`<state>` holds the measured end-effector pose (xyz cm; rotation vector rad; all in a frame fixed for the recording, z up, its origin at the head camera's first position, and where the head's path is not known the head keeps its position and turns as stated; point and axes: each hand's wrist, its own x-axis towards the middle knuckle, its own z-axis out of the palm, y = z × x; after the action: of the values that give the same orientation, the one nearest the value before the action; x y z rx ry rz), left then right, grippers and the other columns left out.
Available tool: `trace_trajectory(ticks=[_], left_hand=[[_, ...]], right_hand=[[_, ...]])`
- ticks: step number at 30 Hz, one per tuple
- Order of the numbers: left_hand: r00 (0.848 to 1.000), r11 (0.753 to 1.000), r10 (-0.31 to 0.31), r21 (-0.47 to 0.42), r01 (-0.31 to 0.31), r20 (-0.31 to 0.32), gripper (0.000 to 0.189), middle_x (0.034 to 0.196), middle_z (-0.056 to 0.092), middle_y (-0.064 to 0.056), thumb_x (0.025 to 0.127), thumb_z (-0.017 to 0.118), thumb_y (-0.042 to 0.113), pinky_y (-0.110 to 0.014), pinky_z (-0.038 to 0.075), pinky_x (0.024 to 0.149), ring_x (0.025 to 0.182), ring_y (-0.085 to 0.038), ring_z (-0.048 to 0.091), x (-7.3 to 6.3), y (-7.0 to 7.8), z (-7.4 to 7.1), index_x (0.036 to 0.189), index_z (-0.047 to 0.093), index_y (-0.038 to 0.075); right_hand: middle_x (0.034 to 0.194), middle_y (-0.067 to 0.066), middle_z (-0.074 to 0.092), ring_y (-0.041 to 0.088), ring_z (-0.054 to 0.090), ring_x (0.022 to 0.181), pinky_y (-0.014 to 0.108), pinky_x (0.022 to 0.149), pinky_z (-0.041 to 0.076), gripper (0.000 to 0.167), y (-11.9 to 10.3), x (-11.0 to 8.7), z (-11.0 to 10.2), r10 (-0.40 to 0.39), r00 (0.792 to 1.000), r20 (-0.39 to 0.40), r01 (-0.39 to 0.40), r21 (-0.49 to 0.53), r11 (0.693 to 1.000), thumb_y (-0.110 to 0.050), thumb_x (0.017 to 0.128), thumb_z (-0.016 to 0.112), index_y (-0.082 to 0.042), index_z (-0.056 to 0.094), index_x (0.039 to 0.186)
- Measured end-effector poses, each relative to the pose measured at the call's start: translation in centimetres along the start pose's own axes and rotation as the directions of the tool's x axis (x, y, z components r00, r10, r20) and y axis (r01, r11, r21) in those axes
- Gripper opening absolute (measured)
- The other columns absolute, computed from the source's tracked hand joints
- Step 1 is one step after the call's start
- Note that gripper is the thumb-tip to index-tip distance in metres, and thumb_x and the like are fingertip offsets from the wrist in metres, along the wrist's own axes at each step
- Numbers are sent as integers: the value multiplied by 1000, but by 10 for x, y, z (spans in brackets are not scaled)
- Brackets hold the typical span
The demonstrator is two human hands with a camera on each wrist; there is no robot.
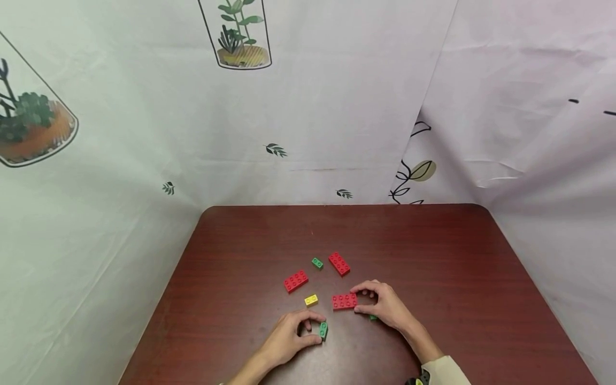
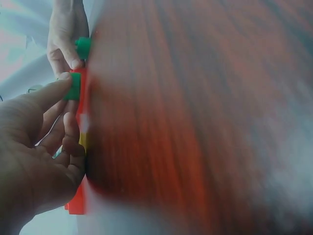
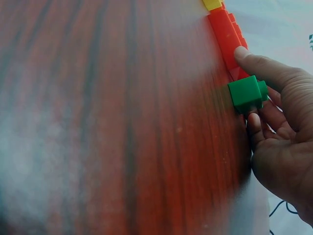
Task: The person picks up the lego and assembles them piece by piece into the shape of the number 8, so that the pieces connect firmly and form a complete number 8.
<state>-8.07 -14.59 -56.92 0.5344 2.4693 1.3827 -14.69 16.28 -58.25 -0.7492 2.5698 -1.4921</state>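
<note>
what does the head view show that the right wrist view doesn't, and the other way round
Only the head view shows the left hand, the green brick it pinches, the far green brick and the right sleeve.

Only the right wrist view shows the plain side of the half-hidden green brick; from the head, most of that brick is covered by the right hand.

Both show the right hand at the red brick, plus the yellow brick and the tabletop.

Your bricks look like smooth plastic, your counter like glossy grained wood; the far cloth looks matt and creased.
</note>
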Motion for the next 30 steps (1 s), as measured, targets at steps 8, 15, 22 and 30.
trace_trajectory(ticks=[8,15,22,30], left_hand=[[999,1000,3,-6,-3,-39,31,96,68,6,89,89,30,-21,44,67,78,-8,56,4,8,1,118,78,29],[989,996,90,19,-89,-113,34,105,72,1,88,89,27,-32,52,82,98,-19,65,16,14,-2,120,77,26],[981,992,116,76,-105,-155,34,113,74,0,89,89,25,-41,53,92,106,-22,66,30,20,-4,121,76,25],[973,986,139,117,-119,-182,35,115,74,14,89,89,24,-41,51,94,110,-19,65,44,21,-5,122,76,26]], right_hand=[[104,-7,72,16,59,90,29,79,49,35,0,0,0,-3,1000,1,3,6,1000,-16,84,93,-18,79,116],[104,-6,72,17,59,90,29,79,49,35,0,-1,0,-5,1000,1,5,8,1000,-15,84,92,-18,79,116],[106,-6,72,16,59,91,29,79,49,35,0,-1,-1,12,1000,8,-12,17,1000,-17,85,92,-17,79,117],[108,-2,74,20,61,92,31,81,50,36,0,-1,-1,7,1000,8,-7,46,999,-17,85,92,-17,79,118]])
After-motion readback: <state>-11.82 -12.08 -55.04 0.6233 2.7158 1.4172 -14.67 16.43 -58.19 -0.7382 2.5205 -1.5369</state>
